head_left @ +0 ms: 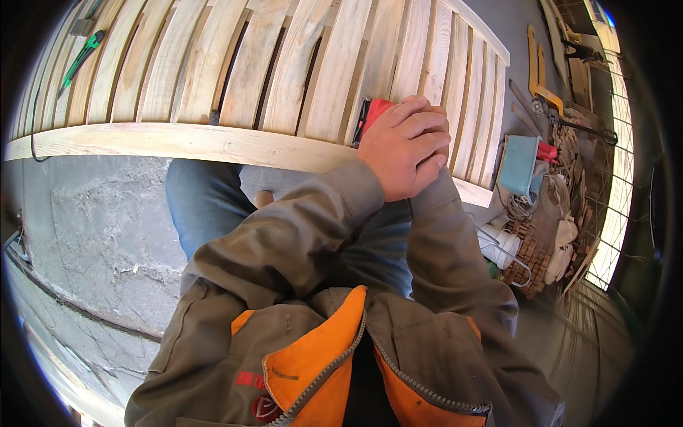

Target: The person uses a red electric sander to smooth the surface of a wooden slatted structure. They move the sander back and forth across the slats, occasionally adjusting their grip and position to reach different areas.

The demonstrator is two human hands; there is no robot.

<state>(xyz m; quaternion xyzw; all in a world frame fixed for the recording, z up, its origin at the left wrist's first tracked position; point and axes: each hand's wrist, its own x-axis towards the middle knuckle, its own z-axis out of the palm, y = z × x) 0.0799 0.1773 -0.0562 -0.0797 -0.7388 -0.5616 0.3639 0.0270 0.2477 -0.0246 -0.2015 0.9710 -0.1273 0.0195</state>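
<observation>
Since both hands are stacked at the near edge of the pale slatted wooden panel point(181, 144), the contact spot is mostly masked. A compact red-and-black block-shaped tool point(373, 116) is seen just left of the left hand point(405, 146), on the slats, just inside the near edge, nearer the right end than the left. Its visible black side is lined up roughly with the slats, i.e. across the near edge; full long axis can't be told, rest is covered. The left hand's fingers are bent over the right hand point(442, 114), which is nearly all hidden; whether either is closed on the tool, or which is nearer, can't be told. A slim green-and-black utility knife point(82, 60) is seen toward the panel's left end, well apart from both hands.
</observation>
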